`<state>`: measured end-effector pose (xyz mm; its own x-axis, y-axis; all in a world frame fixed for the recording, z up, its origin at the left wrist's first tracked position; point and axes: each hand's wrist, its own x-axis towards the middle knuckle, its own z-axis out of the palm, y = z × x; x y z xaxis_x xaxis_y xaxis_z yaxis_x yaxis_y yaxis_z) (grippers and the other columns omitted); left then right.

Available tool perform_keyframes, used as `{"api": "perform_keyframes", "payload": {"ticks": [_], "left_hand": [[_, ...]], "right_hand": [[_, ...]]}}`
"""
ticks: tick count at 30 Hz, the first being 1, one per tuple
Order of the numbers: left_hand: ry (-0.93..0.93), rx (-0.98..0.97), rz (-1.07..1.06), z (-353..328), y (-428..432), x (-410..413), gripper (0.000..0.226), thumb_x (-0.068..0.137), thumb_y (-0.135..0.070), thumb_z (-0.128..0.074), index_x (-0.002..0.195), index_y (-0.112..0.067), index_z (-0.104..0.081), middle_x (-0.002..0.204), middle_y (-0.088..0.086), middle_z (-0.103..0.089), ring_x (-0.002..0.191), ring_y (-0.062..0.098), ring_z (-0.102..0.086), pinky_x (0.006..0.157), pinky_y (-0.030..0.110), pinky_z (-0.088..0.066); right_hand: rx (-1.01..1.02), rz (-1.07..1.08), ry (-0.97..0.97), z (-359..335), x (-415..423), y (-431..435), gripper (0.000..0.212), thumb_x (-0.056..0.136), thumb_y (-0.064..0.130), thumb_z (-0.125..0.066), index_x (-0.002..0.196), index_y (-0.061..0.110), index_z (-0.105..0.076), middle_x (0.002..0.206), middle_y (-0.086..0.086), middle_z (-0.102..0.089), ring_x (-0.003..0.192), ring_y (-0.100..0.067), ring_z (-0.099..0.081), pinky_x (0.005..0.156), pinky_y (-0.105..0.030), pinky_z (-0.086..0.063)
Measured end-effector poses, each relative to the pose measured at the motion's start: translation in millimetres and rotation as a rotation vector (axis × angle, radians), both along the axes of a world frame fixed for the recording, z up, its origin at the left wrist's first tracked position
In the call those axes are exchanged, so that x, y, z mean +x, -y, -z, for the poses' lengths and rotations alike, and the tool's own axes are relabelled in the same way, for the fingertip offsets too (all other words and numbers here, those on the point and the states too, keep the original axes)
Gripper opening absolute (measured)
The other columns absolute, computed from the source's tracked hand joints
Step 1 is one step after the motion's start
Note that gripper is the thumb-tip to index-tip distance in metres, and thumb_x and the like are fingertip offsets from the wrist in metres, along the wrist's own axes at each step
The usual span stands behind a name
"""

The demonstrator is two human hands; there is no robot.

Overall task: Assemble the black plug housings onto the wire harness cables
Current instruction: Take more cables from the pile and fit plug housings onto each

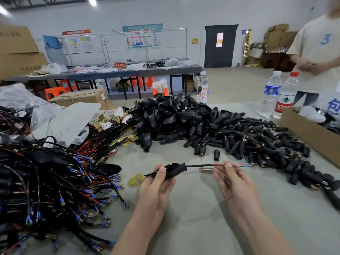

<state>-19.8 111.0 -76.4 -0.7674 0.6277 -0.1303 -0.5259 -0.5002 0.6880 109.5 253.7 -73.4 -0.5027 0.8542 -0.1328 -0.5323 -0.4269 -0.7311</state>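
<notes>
My left hand [156,183] grips a black plug housing [175,169] above the table, thumb on top. A wire harness cable [202,165] runs through the housing. Its yellow tab [136,179] sticks out on the left; red and black wires with blue terminals [247,165] reach right. My right hand [231,181] pinches those wires a short way from the housing. A heap of loose black housings [171,116] lies behind my hands. Small black plugs with brass ends [257,140] spread to the right.
A tangle of harness cables [46,181] fills the left of the table. A cardboard box [311,135] stands at the right edge, two water bottles [277,94] behind it. A person in a pale shirt [318,52] stands at the far right.
</notes>
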Motion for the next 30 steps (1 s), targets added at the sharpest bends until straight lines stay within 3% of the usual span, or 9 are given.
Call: {"api": "perform_keyframes", "payload": {"ticks": [5, 11, 16, 19, 21, 23, 26, 28, 30], "left_hand": [[-0.022, -0.050, 0.017, 0, -1, 0, 0.043, 0.078, -0.017, -0.069, 0.118, -0.002, -0.059, 0.113, 0.018, -0.072, 0.104, 0.024, -0.071, 0.083, 0.031, -0.055], [-0.009, -0.063, 0.050, 6, -2, -2, 0.032, 0.095, 0.015, -0.044, 0.125, 0.006, -0.053, 0.117, 0.026, -0.068, 0.110, 0.034, -0.067, 0.093, 0.038, -0.053], [-0.078, -0.136, 0.034, 5, -5, 2, 0.034, 0.092, 0.019, -0.044, 0.116, 0.001, -0.059, 0.093, 0.013, -0.076, 0.090, 0.024, -0.074, 0.076, 0.031, -0.061], [-0.067, -0.141, 0.049, 6, -5, 0, 0.037, 0.090, 0.020, -0.045, 0.118, 0.000, -0.058, 0.091, 0.013, -0.076, 0.088, 0.023, -0.074, 0.073, 0.028, -0.061], [-0.025, -0.118, 0.075, 8, -4, -4, 0.038, 0.090, 0.019, -0.046, 0.121, 0.001, -0.057, 0.097, 0.016, -0.075, 0.094, 0.025, -0.073, 0.074, 0.029, -0.061], [0.044, -0.071, 0.145, 8, -1, -6, 0.041, 0.084, 0.014, -0.053, 0.124, 0.004, -0.055, 0.111, 0.022, -0.070, 0.103, 0.029, -0.070, 0.078, 0.031, -0.060], [0.100, -0.041, 0.324, 4, 4, -6, 0.046, 0.073, -0.007, -0.066, 0.117, 0.005, -0.068, 0.125, 0.023, -0.065, 0.113, 0.030, -0.066, 0.094, 0.038, -0.052], [0.118, -0.048, 0.320, 1, 7, -8, 0.046, 0.073, -0.018, -0.070, 0.113, 0.005, -0.071, 0.127, 0.024, -0.064, 0.116, 0.032, -0.065, 0.097, 0.040, -0.048], [0.198, -0.050, 0.253, 0, 8, -11, 0.054, 0.082, -0.025, -0.066, 0.125, 0.008, -0.061, 0.128, 0.024, -0.063, 0.116, 0.035, -0.064, 0.096, 0.043, -0.048]], "right_hand": [[-0.040, 0.065, -0.041, 2, 4, -8, 0.011, 0.099, 0.016, -0.057, 0.102, 0.009, -0.065, 0.085, -0.007, -0.077, 0.078, -0.013, -0.075, 0.063, -0.018, -0.058], [-0.067, -0.031, -0.082, -1, -2, 2, 0.019, 0.097, 0.018, -0.059, 0.109, 0.005, -0.066, 0.089, -0.012, -0.076, 0.081, -0.015, -0.074, 0.067, -0.020, -0.058], [0.187, -0.268, 0.151, 5, -20, 34, 0.033, 0.076, 0.033, -0.070, 0.098, 0.008, -0.073, 0.098, -0.009, -0.077, 0.090, -0.015, -0.074, 0.069, -0.020, -0.057], [0.317, -0.336, 0.214, 4, -20, 42, 0.018, 0.086, 0.029, -0.068, 0.089, 0.017, -0.080, 0.097, -0.005, -0.078, 0.093, -0.016, -0.074, 0.072, -0.019, -0.057], [0.358, -0.330, 0.251, 4, -19, 42, 0.020, 0.094, 0.021, -0.063, 0.086, 0.020, -0.081, 0.095, -0.004, -0.078, 0.091, -0.016, -0.074, 0.072, -0.018, -0.057], [0.331, -0.297, 0.255, 3, -19, 39, 0.022, 0.097, 0.015, -0.060, 0.087, 0.011, -0.079, 0.094, -0.008, -0.078, 0.087, -0.018, -0.075, 0.069, -0.018, -0.057], [0.270, -0.248, 0.242, 1, -17, 36, 0.018, 0.098, 0.013, -0.056, 0.095, 0.003, -0.071, 0.089, -0.012, -0.077, 0.079, -0.018, -0.075, 0.065, -0.018, -0.057], [0.264, -0.223, 0.251, 0, -16, 33, 0.019, 0.100, 0.015, -0.054, 0.100, 0.002, -0.068, 0.089, -0.013, -0.077, 0.078, -0.020, -0.075, 0.064, -0.019, -0.057], [0.271, -0.193, 0.270, 0, -13, 30, 0.021, 0.101, 0.018, -0.051, 0.105, 0.003, -0.065, 0.091, -0.015, -0.077, 0.080, -0.023, -0.075, 0.063, -0.021, -0.058]]}}
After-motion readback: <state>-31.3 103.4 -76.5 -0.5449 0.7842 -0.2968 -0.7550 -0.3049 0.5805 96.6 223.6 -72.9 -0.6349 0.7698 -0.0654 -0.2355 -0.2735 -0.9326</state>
